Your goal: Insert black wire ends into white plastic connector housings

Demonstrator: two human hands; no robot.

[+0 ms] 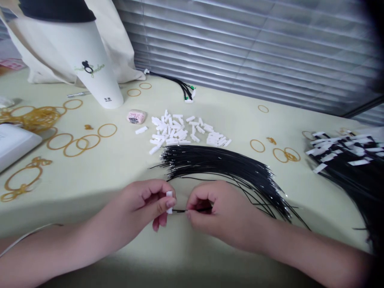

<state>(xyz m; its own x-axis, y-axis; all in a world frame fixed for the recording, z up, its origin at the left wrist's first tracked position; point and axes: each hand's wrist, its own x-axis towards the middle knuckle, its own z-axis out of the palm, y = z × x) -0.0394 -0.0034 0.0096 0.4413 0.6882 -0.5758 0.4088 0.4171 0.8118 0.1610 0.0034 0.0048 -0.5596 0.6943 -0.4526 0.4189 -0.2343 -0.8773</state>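
My left hand [153, 204] pinches a small white plastic connector [169, 196] upright between thumb and fingers. Closed around thin black wire [179, 211], my right hand [222, 212] holds it just to the right, with the wire's end at the connector; how deep it sits there I cannot tell. Behind both hands lies a thick bundle of black wires [222, 160] with shiny metal ends. Beyond that bundle is a loose pile of white connectors [174, 130].
Finished-looking black wires with white connectors [357, 150] lie at the right. Rubber bands [60, 141] are scattered at left. A tall white cup [99, 76], a cloth bag [120, 44] and a pink-white eraser-like block [136, 116] stand behind. Window blinds [240, 44] border the table's back.
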